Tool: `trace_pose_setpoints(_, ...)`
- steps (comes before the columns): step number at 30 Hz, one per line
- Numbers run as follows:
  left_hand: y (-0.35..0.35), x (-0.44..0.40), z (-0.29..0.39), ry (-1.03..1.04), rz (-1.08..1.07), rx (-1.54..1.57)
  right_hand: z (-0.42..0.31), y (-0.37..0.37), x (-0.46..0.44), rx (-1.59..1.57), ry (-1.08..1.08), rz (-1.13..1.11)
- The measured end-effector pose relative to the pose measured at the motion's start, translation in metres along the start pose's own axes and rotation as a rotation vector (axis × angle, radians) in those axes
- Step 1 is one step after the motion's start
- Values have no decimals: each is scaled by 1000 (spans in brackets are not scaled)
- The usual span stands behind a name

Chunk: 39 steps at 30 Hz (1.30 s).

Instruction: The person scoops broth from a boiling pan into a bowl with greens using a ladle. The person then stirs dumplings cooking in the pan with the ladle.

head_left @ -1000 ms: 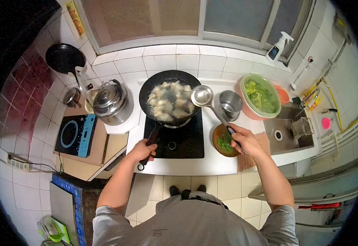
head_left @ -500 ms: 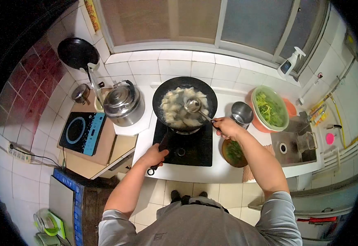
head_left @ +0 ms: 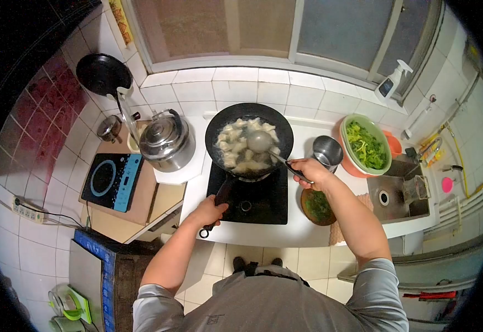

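Observation:
A black wok (head_left: 215, 124) stands on the dark cooktop (head_left: 252, 207), with pale dumplings (head_left: 232, 134) in cloudy liquid inside it. My left hand (head_left: 209, 211) is closed around the wok's long handle (head_left: 227, 188). In my right hand (head_left: 310, 172) is the dark handle of a metal ladle (head_left: 259, 141). Its round bowl lies among the dumplings at the wok's right side, and I cannot tell how deep it sits. Just below my right hand is a brown bowl (head_left: 318, 207) with chopped greens in liquid. A steel pot (head_left: 327, 150) stands beyond that hand.
A steel kettle (head_left: 166, 141) stands left of the wok, near a blue-edged induction cooker (head_left: 111, 181). At right, a green basin (head_left: 389, 157) of leafy greens sits beside the sink (head_left: 385, 213). A folded cloth (head_left: 338, 232) hangs at the counter's front edge.
The ladle's bowl has turned over, its rounded underside now facing up, and its handle has swung in my right hand. My left hand stays on the wok handle.

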State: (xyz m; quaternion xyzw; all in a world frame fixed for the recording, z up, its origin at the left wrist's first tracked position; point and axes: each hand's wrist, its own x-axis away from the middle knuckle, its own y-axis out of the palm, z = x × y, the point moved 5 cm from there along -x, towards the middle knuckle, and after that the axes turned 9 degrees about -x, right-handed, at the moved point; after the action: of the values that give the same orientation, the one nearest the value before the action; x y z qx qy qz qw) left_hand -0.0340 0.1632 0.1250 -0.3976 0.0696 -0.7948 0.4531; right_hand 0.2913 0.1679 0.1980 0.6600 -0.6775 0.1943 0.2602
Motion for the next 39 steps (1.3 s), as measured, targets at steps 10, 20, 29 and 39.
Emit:
trace_pose_setpoints(10,-2,8,8,13,-27,15,-3,-3,29,-57,-5,-28)
trace_pose_setpoints(20,-1,10,10,1,5,-1,4,-12,54,-51,-11,-16)
trace_pose_setpoints(29,-2,13,13,-26,24,7,0,-23,84,-72,-52,-30)
trace_pose_setpoints(39,-1,7,6,-16,1,26,16,-60,151,-142,-100,52)
